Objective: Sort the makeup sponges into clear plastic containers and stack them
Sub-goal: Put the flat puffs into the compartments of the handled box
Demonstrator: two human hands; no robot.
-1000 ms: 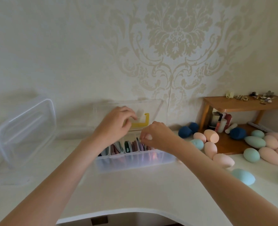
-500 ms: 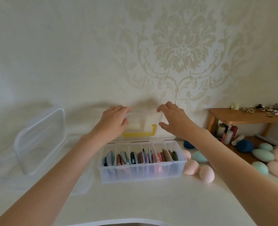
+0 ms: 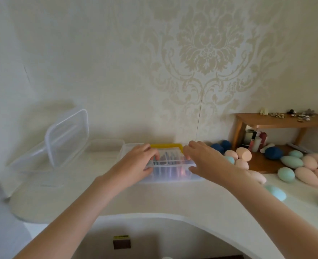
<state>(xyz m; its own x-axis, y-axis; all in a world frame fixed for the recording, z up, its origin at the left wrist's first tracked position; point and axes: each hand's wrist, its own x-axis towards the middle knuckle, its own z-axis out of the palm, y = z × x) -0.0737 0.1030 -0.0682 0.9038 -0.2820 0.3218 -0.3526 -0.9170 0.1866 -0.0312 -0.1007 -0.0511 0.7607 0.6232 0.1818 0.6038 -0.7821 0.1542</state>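
- The divided box (image 3: pixel 165 165) sits on the bench (image 3: pixel 117 199) near the wall, its compartments packed with flat sponges (image 3: pixel 168 161) standing on edge.
- Its clear lid (image 3: pixel 134 148) lies down over the box; the yellow handle (image 3: pixel 166 146) shows along the far edge.
- The left hand (image 3: pixel 135 165) rests on the left end of the lid, fingers curled over the top and thumb at the front wall; it presses rather than lifts.
- The right hand (image 3: pixel 205 161) is spread flat above the right end, fingers extended; whether it touches the lid I cannot tell.
- Neither hand holds a sponge.
- Step in hand, by judgement: closing this filled box.
- Egg-shaped sponges (image 3: pixel 303 169) in pink, teal and navy lie loose on the bench to the right, some beside a wooden shelf (image 3: pixel 277 122); these remain unsorted.
- A larger clear container (image 3: pixel 31 161) stands open at left, its lid (image 3: pixel 66 135) propped upright. Nothing is seen inside it.
- Next move calls for even pressure at both ends until the lid seats; whether a latch exists cannot be seen.
- Thereafter the loose sponges want gathering into the open container, and the boxes stacking.
- Task stands well short of done.
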